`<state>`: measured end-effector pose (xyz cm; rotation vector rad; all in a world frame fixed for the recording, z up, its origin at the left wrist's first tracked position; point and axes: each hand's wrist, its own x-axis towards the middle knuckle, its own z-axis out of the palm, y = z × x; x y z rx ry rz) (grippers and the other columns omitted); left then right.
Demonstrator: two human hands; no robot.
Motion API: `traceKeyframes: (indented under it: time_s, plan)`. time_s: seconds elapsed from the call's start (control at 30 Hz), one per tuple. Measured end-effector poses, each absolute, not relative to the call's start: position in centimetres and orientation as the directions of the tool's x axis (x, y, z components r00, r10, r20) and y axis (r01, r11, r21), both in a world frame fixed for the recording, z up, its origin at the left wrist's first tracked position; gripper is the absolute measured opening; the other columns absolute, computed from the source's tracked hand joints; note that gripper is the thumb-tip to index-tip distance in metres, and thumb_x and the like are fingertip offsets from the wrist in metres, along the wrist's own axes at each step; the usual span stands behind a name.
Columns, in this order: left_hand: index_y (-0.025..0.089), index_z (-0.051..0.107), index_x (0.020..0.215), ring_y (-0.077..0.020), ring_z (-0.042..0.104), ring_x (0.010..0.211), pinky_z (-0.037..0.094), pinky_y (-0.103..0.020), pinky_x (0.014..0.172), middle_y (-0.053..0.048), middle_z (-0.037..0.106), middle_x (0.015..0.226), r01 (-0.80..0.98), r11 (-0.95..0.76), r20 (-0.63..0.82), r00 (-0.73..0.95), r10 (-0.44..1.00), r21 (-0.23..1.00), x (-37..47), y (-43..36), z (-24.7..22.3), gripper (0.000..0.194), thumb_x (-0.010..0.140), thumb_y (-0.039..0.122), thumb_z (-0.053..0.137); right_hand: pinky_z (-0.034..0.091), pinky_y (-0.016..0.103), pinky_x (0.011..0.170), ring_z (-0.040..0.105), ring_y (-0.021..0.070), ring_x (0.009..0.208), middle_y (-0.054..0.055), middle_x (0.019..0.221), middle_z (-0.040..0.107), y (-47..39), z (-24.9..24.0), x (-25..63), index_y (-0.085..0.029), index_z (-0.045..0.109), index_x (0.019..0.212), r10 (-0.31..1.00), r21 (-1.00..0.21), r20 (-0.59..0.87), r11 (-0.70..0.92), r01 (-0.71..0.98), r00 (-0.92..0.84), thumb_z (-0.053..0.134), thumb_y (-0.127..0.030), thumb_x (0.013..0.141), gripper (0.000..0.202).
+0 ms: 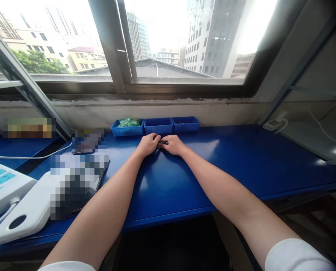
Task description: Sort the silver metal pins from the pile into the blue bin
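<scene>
My left hand (150, 144) and my right hand (174, 145) meet over the blue table, close in front of the bins. Both have their fingers closed in a pinch around a small dark piece with a shiny, metal-like edge (164, 142). Most of that piece is hidden by the fingers, so its kind cannot be made out. Just behind the hands stand three blue bins in a row. Green and clear plastic packets (129, 122) fill the left bin (127, 131). The middle bin (158, 128) is beside it, and small dark bits lie in the right bin (186, 127).
A white power strip (6, 184) and a white rounded device (23, 214) occupy the table's left side, near blurred flat items (80, 184). A white cable (43, 156) crosses there. Behind the blue table (241, 162) are a wall and a window (184, 88); metal posts flank both sides.
</scene>
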<state>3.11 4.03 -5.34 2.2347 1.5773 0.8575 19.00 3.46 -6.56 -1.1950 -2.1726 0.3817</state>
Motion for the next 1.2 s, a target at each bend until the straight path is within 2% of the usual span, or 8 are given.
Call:
traceKeyframes:
  time_s: [0.23, 0.37, 0.57, 0.7, 0.83, 1.03, 1.2]
  plan:
    - [0.020, 0.068, 0.095, -0.0207, 0.062, 0.088, 0.046, -0.026, 0.080, -0.005, 0.070, 0.096, 0.736, -0.401, 0.352, 0.233, 0.906, 0.546, 3.0, 3.8, -5.0, 0.034, 0.085, 0.040, 0.042, 0.043, 0.023, 0.076, 0.063, 0.0161, 0.084, -0.001, 0.087, 0.071, 3.7, -6.5, 19.6, -0.022, 0.073, 0.082, 0.841, -0.677, 0.460, 0.540, 0.500, -0.285, 0.058, -0.043, 0.079, 0.026]
    - [0.019, 0.067, 0.095, -0.0198, 0.062, 0.090, 0.045, -0.026, 0.083, -0.004, 0.070, 0.099, 0.664, -0.492, 0.440, 0.264, 0.858, 0.562, 2.8, 3.7, -4.9, 0.033, 0.084, 0.042, 0.047, 0.040, 0.023, 0.064, 0.059, 0.0144, 0.069, -0.001, 0.069, 0.067, 3.7, -6.2, 19.7, -0.018, 0.070, 0.074, 0.884, -0.747, 0.450, 0.451, 0.488, -0.129, 0.049, -0.056, 0.080, 0.044]
    - [0.018, 0.069, 0.087, -0.0177, 0.062, 0.080, 0.046, -0.026, 0.078, -0.004, 0.070, 0.088, 0.628, -0.557, 0.512, 0.278, 0.812, 0.542, 3.0, 3.5, -4.8, 0.027, 0.081, 0.038, 0.052, 0.035, 0.023, 0.057, 0.051, 0.0114, 0.057, -0.001, 0.055, 0.057, 3.7, -5.9, 19.2, -0.017, 0.058, 0.055, 0.899, -0.772, 0.431, 0.413, 0.483, -0.079, 0.038, -0.064, 0.082, 0.058]
    - [0.018, 0.069, 0.090, -0.0182, 0.063, 0.085, 0.046, -0.027, 0.081, -0.005, 0.070, 0.092, 0.593, -0.587, 0.564, 0.255, 0.786, 0.550, 3.1, 3.5, -4.8, 0.026, 0.083, 0.035, 0.050, 0.036, 0.024, 0.058, 0.052, 0.0121, 0.057, 0.000, 0.052, 0.056, 3.9, -5.9, 19.2, -0.017, 0.054, 0.049, 0.907, -0.779, 0.417, 0.388, 0.492, -0.055, 0.037, -0.065, 0.081, 0.060]
    - [0.018, 0.069, 0.088, -0.0181, 0.062, 0.084, 0.046, -0.026, 0.082, -0.005, 0.070, 0.091, 0.639, -0.540, 0.532, 0.232, 0.814, 0.548, 3.1, 3.6, -4.7, 0.024, 0.083, 0.030, 0.049, 0.041, 0.025, 0.063, 0.057, 0.0132, 0.061, 0.001, 0.060, 0.063, 4.2, -6.2, 19.2, -0.017, 0.060, 0.059, 0.908, -0.803, 0.415, 0.391, 0.449, -0.048, 0.043, -0.061, 0.080, 0.052]
    - [0.018, 0.069, 0.089, -0.0185, 0.062, 0.083, 0.047, -0.027, 0.082, -0.005, 0.070, 0.091, 0.692, -0.478, 0.508, 0.185, 0.841, 0.541, 3.0, 3.9, -4.7, 0.024, 0.083, 0.028, 0.048, 0.049, 0.027, 0.071, 0.066, 0.0165, 0.075, 0.003, 0.075, 0.069, 3.9, -6.0, 18.7, -0.018, 0.065, 0.091, 0.903, -0.867, 0.428, 0.424, 0.263, -0.046, 0.057, -0.051, 0.076, 0.038]
    - [0.017, 0.068, 0.087, -0.0183, 0.062, 0.081, 0.047, -0.027, 0.080, -0.006, 0.070, 0.088, 0.680, -0.498, 0.544, 0.171, 0.822, 0.538, 3.0, 3.9, -4.8, 0.025, 0.084, 0.027, 0.046, 0.051, 0.028, 0.075, 0.066, 0.0176, 0.082, 0.005, 0.087, 0.071, 3.4, -5.7, 18.7, -0.017, 0.068, 0.086, 0.885, -0.858, 0.457, 0.465, 0.219, -0.088, 0.058, -0.048, 0.075, 0.034]
